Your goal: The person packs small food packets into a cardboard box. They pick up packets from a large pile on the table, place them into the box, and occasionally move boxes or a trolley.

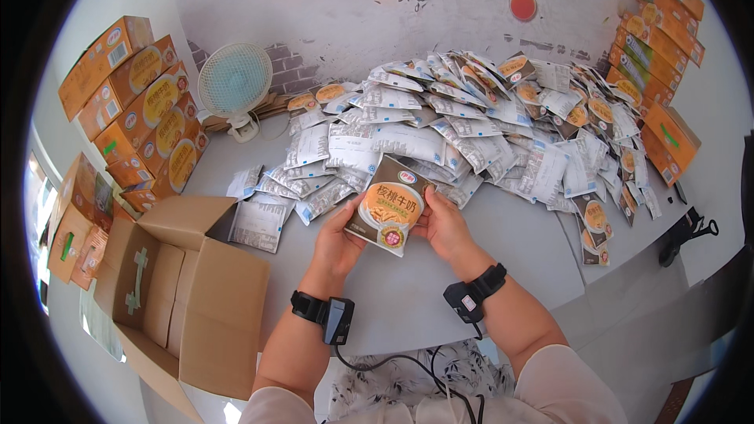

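A brown and white printed pouch (390, 206) with an orange oval picture is held upright-facing toward me between both hands, above the grey table (510, 267). My left hand (338, 235) grips its left edge, fingers curled behind it. My right hand (440, 228) grips its right edge, thumb along the side. Just beyond lies a large heap of similar pouches (463, 126), many face down showing silvery-white backs. Black devices are strapped on both wrists, with cables.
An open cardboard box (220, 298) stands at the near left. Orange cartons are stacked at left (141, 94) and right (660, 39). A white fan (234, 78) stands at the back left, beside the wall. A black metal piece (691, 235) is at the table's right edge.
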A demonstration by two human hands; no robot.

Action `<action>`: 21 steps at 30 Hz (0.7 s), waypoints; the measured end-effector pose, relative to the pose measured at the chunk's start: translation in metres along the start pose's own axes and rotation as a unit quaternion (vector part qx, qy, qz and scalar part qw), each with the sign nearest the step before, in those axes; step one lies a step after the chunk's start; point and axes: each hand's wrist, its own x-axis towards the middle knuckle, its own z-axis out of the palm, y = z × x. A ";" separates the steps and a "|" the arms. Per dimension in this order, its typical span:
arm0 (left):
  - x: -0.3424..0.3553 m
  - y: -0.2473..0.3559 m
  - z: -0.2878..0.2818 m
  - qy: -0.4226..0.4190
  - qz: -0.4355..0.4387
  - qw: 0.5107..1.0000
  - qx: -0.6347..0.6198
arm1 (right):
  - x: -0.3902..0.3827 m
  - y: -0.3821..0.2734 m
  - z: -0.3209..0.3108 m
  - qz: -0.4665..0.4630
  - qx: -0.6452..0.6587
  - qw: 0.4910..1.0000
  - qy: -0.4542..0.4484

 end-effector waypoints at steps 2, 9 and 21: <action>-0.002 -0.002 0.001 -0.006 -0.068 0.996 0.062 | -0.002 -0.003 -0.003 -0.013 -0.004 0.999 0.038; -0.008 -0.013 0.026 -0.106 -0.141 0.977 0.123 | 0.005 0.013 -0.013 -0.035 -0.055 0.998 0.011; 0.004 -0.006 -0.001 0.013 -0.023 0.994 0.110 | -0.008 0.011 0.002 0.059 -0.231 0.970 -0.043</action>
